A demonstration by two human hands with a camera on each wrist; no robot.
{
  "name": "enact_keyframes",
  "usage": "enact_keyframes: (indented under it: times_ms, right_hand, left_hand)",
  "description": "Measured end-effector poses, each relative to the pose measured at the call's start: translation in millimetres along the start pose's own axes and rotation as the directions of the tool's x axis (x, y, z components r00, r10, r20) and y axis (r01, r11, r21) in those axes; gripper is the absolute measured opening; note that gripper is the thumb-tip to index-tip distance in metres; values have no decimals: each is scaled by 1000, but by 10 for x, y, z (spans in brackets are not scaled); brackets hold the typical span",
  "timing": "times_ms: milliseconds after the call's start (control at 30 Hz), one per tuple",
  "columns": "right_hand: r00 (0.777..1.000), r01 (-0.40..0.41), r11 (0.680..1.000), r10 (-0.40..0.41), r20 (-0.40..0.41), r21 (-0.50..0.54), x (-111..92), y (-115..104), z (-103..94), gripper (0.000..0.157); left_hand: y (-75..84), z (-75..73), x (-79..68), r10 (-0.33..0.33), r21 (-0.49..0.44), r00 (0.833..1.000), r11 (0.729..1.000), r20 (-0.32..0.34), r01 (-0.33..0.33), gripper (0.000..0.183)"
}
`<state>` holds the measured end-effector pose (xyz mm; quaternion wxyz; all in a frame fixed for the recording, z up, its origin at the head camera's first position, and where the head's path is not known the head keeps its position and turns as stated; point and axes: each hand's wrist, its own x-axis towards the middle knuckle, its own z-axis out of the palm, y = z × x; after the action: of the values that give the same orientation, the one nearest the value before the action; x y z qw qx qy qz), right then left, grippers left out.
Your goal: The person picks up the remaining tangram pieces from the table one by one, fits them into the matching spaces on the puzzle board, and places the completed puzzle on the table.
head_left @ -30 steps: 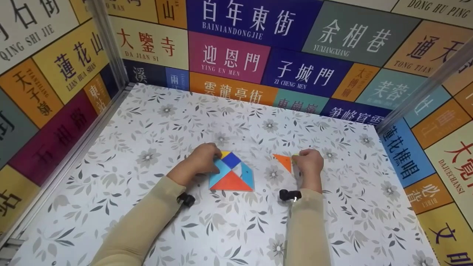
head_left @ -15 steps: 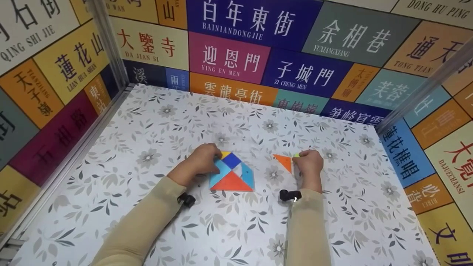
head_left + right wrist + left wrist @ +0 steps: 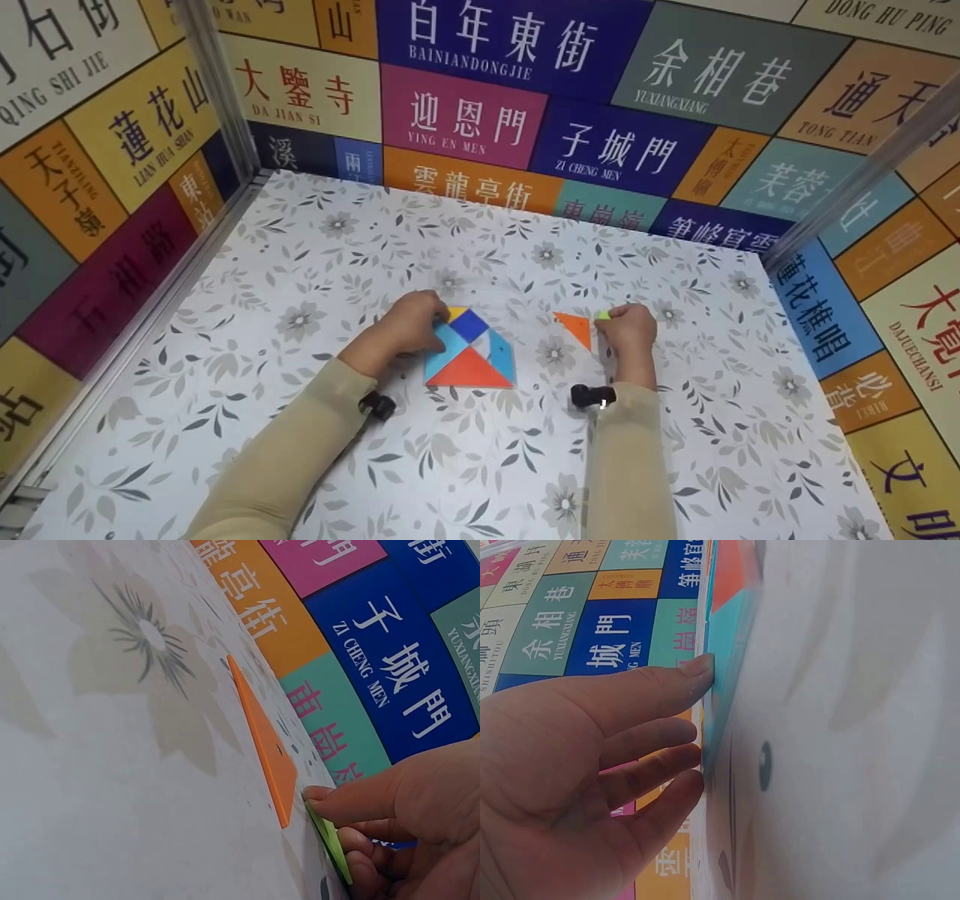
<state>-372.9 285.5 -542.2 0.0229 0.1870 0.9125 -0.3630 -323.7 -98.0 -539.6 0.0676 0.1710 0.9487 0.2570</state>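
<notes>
Flat tangram pieces lie together in the head view: a red triangle (image 3: pixel 470 369), a dark blue square (image 3: pixel 470 325), a yellow piece (image 3: pixel 454 311) and light blue pieces (image 3: pixel 501 351) on both sides. My left hand (image 3: pixel 409 322) rests at their left side, partly covering the yellow and left light blue pieces. In the left wrist view its thumb touches the light blue piece (image 3: pixel 726 652), the other fingers extended toward the tabletop. To the right, my right hand (image 3: pixel 630 330) pinches a green piece (image 3: pixel 328 838), mostly hidden in the head view. An orange triangle (image 3: pixel 576 328) lies just left of that hand.
The white tabletop (image 3: pixel 337 465) has a grey leaf and flower print. Walls of coloured panels with writing (image 3: pixel 465 112) stand at the back and sides, with metal posts (image 3: pixel 225 90) at the corners. A small black camera (image 3: pixel 377 406) sits at each wrist.
The green piece shows a little more beside the right fingers than a second ago. The right wrist has shifted very slightly; the left hand and the joined pieces stay put.
</notes>
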Motion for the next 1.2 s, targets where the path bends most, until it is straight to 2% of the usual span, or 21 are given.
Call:
enact_keyframes:
  times_ms: [167, 300, 567, 733, 867, 967, 1067, 1200]
  right_hand:
    - [1000, -3, 1000, 3, 24, 1, 5, 19, -30, 43]
    - [999, -19, 1000, 19, 43, 11, 11, 54, -75, 41]
    - [997, -80, 982, 77, 19, 170, 22, 112, -176, 32]
    - [993, -117, 955, 110, 42, 274, 38, 139, -192, 23]
    - [993, -114, 910, 98, 58, 399, 53, 177, -206, 10]
    - [995, -97, 879, 70, 75, 467, 57, 183, -212, 7]
    - [992, -108, 872, 65, 106, 477, 55, 166, -206, 10]
    - [984, -150, 869, 88, 152, 471, 56, 135, -192, 16]
  left_hand:
    - [13, -8, -3, -5, 2, 1000, 1000, 4, 5, 51]
    - [19, -13, -15, -15, -8, 1000, 1000, 8, 15, 51]
    - [34, -27, -23, -30, -38, 1000, 999, 6, 30, 51]
    - [41, -24, -25, -42, -46, 999, 998, 17, 42, 52]
    - [36, -21, -30, -24, -51, 1000, 998, 12, 24, 51]
    - [26, -25, -36, 4, -48, 1000, 999, -2, -4, 50]
    - [21, -24, -36, 15, -40, 1000, 999, -7, -15, 49]
    - [23, -19, -29, -13, -51, 1000, 999, 8, 14, 51]
